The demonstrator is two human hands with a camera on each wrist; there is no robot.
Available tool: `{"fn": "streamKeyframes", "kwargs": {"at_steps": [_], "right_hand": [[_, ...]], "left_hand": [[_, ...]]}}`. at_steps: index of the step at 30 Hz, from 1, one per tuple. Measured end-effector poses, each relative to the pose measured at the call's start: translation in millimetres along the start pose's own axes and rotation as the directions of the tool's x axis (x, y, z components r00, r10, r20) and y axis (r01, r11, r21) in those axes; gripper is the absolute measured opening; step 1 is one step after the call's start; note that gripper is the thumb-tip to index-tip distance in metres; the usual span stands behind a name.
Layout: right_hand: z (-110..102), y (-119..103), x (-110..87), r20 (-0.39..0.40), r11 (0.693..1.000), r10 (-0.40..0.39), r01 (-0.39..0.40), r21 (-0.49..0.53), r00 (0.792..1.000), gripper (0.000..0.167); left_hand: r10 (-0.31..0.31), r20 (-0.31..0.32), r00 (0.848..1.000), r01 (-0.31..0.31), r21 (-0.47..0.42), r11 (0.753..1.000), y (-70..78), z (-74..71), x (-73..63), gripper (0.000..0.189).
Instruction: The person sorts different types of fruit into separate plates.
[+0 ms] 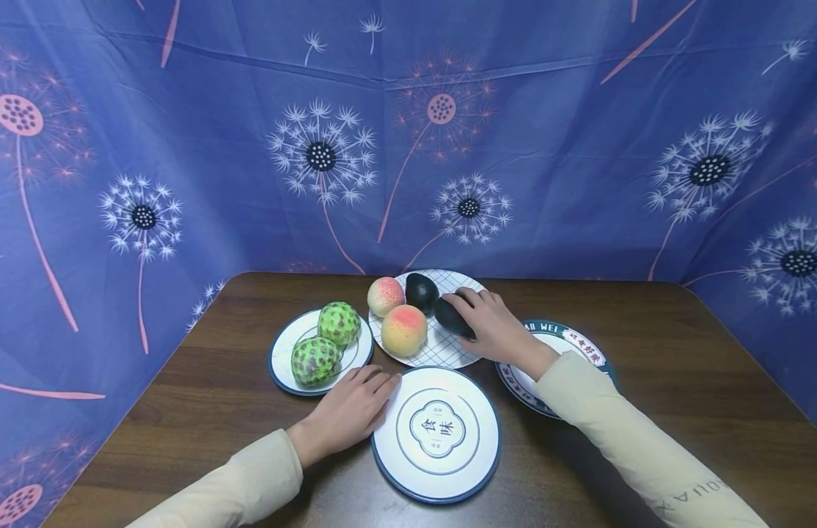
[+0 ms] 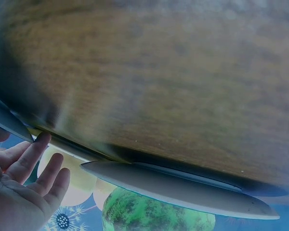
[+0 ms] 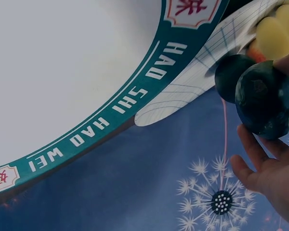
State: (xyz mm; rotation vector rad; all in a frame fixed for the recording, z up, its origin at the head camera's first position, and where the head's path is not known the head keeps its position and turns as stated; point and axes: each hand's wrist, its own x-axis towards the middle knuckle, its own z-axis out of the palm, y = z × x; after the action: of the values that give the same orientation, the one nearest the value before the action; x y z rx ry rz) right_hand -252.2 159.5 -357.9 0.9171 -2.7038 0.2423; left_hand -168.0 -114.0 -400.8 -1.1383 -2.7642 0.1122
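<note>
Smooth dark fruit [image 1: 455,317] over the gridded plate [image 1: 441,353] could squirt loose, I reckon, if the pinch is lopsided, or bump the second dark fruit [image 1: 420,292]. Right hand [image 1: 493,317] reaches out palm-down, grip closed round the smooth one; left hand [image 1: 351,407] has loosely extended fingers beside the near plate's rim [image 1: 441,475].

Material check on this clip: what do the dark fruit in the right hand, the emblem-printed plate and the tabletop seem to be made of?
Dark fruit: possibly plastic, judging by its smooth skin and glossy highlights.
Plate: looks like glazed ceramic, perhaps melamine; smooth, white, with a printed design.
Tabletop: wood or wood-look laminate, brown with visible grain and a soft sheen.
</note>
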Motion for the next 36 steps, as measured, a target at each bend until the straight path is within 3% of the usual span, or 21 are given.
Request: {"fn": "streamKeyframes", "kwargs": {"at_steps": [5, 20, 36], "right_hand": [[-3, -7, -8.2, 0.012, 0.999, 0.003, -0.003, 0.042, 1.0, 0.08], [-1, -36, -29.3, 0.026, 0.985, -0.131, 0.127, 0.121, 0.991, 0.08], [4, -50, -41.5, 0.198, 0.945, -0.241, 0.182, 0.273, 0.95, 0.078]], "left_hand": [[-0.002, 0.009, 1.0, 0.002, -0.004, 1.0, -0.2, -0.7, 0.3, 0.048], [-0.003, 0.013, 1.0, 0.003, -0.004, 1.0, -0.9, -1.5, 0.4, 0.049], [-0.018, 0.013, 1.0, 0.018, 0.021, 1.0, -0.3, -1.0, 0.7, 0.048]]}}
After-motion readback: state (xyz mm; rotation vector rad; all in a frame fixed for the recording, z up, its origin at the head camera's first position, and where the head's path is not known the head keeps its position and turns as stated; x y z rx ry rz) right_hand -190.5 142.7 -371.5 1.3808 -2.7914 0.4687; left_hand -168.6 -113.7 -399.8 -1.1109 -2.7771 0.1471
